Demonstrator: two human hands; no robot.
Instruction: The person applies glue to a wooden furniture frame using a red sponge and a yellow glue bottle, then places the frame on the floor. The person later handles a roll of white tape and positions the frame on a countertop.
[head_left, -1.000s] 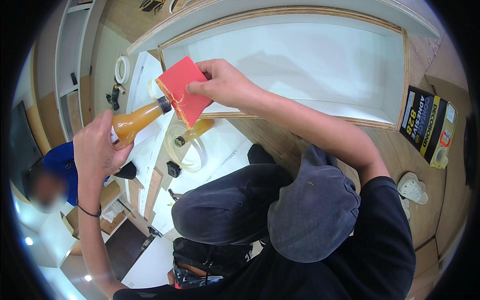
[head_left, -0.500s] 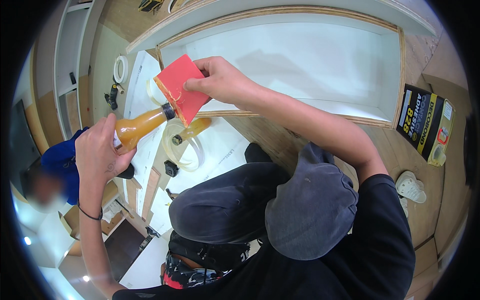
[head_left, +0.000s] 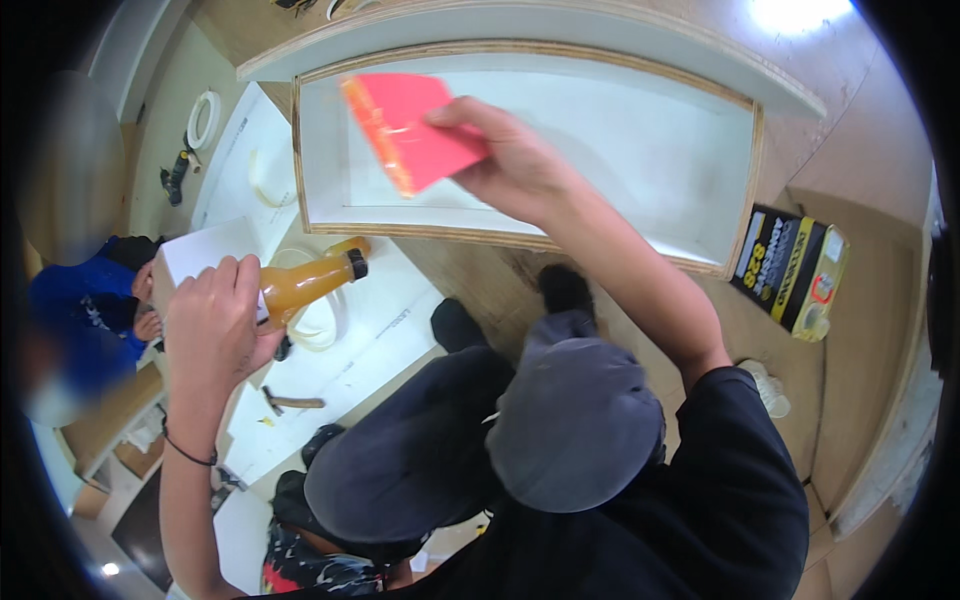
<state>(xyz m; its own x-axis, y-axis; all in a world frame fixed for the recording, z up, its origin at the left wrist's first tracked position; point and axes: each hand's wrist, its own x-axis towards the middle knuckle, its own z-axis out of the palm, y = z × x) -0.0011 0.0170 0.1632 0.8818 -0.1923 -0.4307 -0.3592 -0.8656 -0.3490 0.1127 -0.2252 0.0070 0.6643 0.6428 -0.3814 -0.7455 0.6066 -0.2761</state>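
Note:
My left hand [head_left: 215, 315] grips a bottle [head_left: 305, 284] of amber liquid, tilted with its black-rimmed neck pointing right. In my right hand [head_left: 515, 165] is a flat red spreader [head_left: 425, 125], pinched between thumb and fingers. Amber glue coats the spreader's left edge, slightly smeared by motion. The spreader is over a white, open box [head_left: 640, 150] with bare plywood edges, apart from the bottle. Behind the held bottle, another amber bottle [head_left: 350, 245] is partly hidden.
A co-worker in blue [head_left: 85, 300] is at the left, hands near a white panel [head_left: 205, 248]. A hammer [head_left: 293, 402] lies on white board [head_left: 370, 345]. A black-and-yellow can [head_left: 790, 272] stands right of the box. A drill [head_left: 178, 172] and a white roll [head_left: 204, 120] lie far left.
My right hand has drawn the red spreader away from the bottle's mouth, rightward over the box. The bottle is now more level. The view has shifted, and the co-worker's hands now show.

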